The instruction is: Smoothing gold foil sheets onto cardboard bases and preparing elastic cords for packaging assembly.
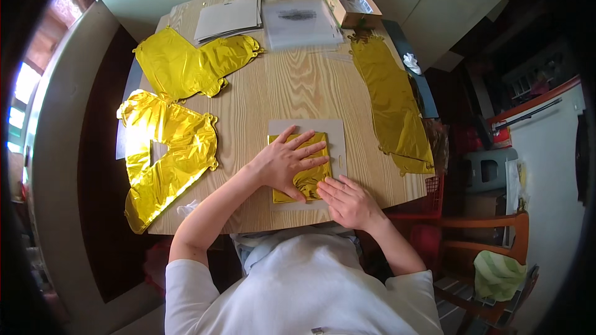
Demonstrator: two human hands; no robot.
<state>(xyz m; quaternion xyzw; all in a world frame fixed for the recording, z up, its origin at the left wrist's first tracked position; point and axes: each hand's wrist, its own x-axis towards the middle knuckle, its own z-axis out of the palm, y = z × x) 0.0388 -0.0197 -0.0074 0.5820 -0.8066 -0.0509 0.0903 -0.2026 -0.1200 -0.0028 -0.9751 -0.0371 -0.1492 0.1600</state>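
shiny gold foil (314, 177), flattened to a rough rectangle, kinda wrinkly on the near side, lying on plain grey card (336, 134), near edge of the bench (298, 90)

Left forearm (216, 205) slanting inward; left hand (290, 160) palm down, fingers widely fanned, thumb angled back toward the torso. Right forearm (396, 245) angles inward from the opposite side; right hand (352, 203) also faces palm down, fingers extended, tips just beside the left thumb.
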